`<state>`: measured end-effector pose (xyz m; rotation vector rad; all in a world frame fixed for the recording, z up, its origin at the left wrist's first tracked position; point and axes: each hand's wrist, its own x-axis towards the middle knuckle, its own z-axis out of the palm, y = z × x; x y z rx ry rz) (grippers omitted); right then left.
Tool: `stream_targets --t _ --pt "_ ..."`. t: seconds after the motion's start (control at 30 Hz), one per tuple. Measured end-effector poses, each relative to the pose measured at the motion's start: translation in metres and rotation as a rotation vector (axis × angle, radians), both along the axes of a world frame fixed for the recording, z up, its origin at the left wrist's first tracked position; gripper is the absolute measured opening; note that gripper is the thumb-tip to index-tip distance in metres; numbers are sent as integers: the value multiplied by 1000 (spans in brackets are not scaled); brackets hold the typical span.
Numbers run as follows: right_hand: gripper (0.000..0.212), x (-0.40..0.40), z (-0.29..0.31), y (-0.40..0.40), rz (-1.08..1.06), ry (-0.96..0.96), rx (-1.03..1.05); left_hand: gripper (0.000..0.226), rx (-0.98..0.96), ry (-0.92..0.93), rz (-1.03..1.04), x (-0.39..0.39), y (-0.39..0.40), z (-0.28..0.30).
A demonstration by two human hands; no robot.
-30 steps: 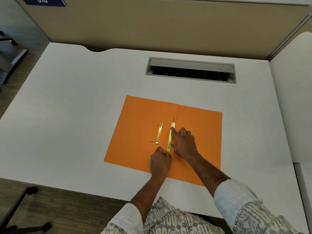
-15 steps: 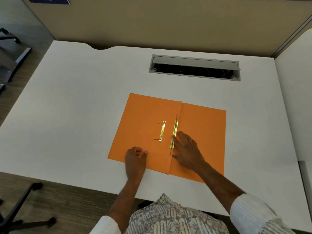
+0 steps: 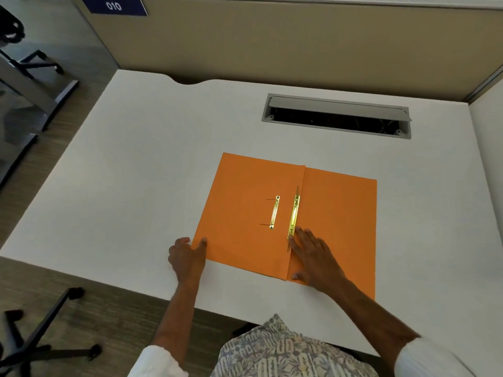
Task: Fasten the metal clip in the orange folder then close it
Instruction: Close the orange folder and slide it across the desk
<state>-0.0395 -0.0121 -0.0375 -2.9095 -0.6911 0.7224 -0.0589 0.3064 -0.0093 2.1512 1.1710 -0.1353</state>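
An orange folder (image 3: pixel 245 191) lies open and flat on the white desk (image 3: pixel 136 172). A long brass clip (image 3: pixel 294 216) runs along the centre fold, and a shorter brass bar (image 3: pixel 275 212) lies on the left flap. My right hand (image 3: pixel 313 257) rests flat on the folder just below the long clip, fingertips touching its near end. My left hand (image 3: pixel 187 257) is at the near left corner of the left flap, thumb on top of the edge and fingers at its side.
A grey cable slot (image 3: pixel 337 117) is sunk into the desk behind the folder. A beige partition (image 3: pixel 272 44) with a blue number plate (image 3: pixel 114 6) bounds the far side. Chair legs (image 3: pixel 40 346) stand on the floor at the left.
My left hand slid from beside the clip out to the left flap's near corner. My right hand drew back toward me, down to the clip's near end.
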Motion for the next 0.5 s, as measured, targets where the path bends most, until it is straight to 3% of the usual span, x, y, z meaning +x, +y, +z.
stream_targets --t 0.2,0.5 --pt "105 8 4 4 32 -10 -1 11 -309 -226 149 2 32 24" --pt "94 4 5 9 88 -41 12 4 -483 -495 -16 -14 -12 117"
